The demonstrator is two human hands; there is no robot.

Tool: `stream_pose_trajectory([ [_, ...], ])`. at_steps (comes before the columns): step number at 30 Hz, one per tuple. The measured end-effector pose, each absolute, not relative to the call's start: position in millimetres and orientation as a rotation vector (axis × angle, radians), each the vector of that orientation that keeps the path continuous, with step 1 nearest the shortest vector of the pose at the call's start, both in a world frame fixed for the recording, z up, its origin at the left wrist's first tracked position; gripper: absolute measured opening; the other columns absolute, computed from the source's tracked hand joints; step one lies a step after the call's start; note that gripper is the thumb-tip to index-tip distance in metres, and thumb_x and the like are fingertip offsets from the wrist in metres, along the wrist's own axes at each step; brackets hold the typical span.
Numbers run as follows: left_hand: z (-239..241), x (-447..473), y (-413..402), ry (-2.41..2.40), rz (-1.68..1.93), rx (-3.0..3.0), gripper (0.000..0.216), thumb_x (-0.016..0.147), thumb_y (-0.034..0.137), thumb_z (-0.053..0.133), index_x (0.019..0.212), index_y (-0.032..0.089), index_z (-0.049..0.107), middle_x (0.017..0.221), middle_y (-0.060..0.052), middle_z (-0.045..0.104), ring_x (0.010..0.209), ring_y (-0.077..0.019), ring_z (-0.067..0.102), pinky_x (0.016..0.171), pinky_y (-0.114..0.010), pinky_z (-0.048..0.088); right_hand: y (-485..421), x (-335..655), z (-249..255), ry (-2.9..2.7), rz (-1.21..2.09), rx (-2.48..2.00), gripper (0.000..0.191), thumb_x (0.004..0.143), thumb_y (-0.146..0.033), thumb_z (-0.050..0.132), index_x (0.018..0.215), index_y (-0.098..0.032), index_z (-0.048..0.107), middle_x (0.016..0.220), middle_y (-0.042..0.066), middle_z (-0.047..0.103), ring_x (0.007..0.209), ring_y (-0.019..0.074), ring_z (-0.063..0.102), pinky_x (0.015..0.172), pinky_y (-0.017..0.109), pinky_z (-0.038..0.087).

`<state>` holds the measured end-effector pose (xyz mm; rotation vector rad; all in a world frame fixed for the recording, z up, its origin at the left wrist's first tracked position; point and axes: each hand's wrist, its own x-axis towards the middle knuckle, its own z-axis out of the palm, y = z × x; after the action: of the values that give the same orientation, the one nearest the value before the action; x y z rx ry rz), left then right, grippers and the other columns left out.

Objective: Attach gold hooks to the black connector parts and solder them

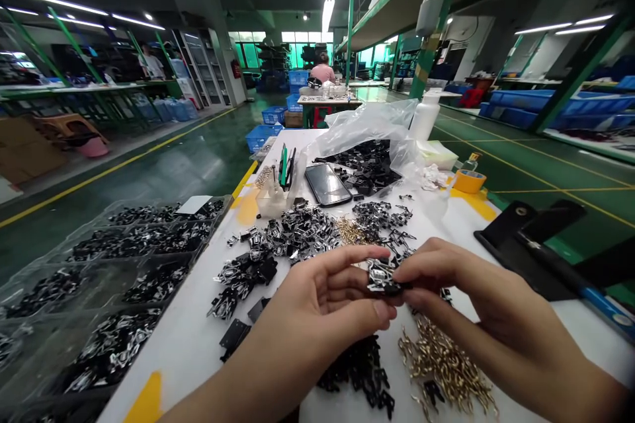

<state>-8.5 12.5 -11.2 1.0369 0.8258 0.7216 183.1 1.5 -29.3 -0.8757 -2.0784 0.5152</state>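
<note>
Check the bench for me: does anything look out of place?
A smartphone lies right among the loose black metal parts on the white bench, which looks odd, since the parts sit against its screen.

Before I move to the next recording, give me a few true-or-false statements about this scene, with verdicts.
The left hand and right hand together hold a black-and-silver metal part. True.
The brass pins lie in the divided plastic tray. False: they lie on the white table.
A smartphone lies on the table. True.
A co-worker stands beside the hands. False: the nearest other person is at a distant table.
</note>
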Motion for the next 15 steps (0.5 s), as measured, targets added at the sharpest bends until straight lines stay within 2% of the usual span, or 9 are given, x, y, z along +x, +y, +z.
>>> stream_pose_trajectory([
  [6, -13.4, -7.3, 13.6, 0.762, 0.763, 1.001, 0.032, 0.077, 0.008, 0.065, 0.106, 0.02, 0.066, 0.076, 0.002, 0.069, 0.068, -0.007, 0.062, 0.068, -0.016, 0.049, -0.4, 182.5, -29.3, -2.047, 0.531, -0.909, 0.016, 0.089, -0.012, 0.05, 0.1, -0.024, 0.054, 0.079, -0.001, 0.059, 0.067, 0.0108, 0.057, 0.058, 0.023, 0.046],
  [15, -11.8, -6.6, 13.5, 0.764, 0.755, 1.009, 0.037, 0.079, 0.004, 0.059, 0.113, 0.017, 0.064, 0.072, 0.002, 0.069, 0.065, -0.0064, 0.061, 0.065, -0.014, 0.05, -2.0, 183.5, -31.5, -2.033, 0.543, -0.952, 0.018, 0.089, -0.014, 0.05, 0.103, -0.024, 0.054, 0.082, 0.001, 0.065, 0.07, 0.0123, 0.062, 0.058, 0.023, 0.049],
])
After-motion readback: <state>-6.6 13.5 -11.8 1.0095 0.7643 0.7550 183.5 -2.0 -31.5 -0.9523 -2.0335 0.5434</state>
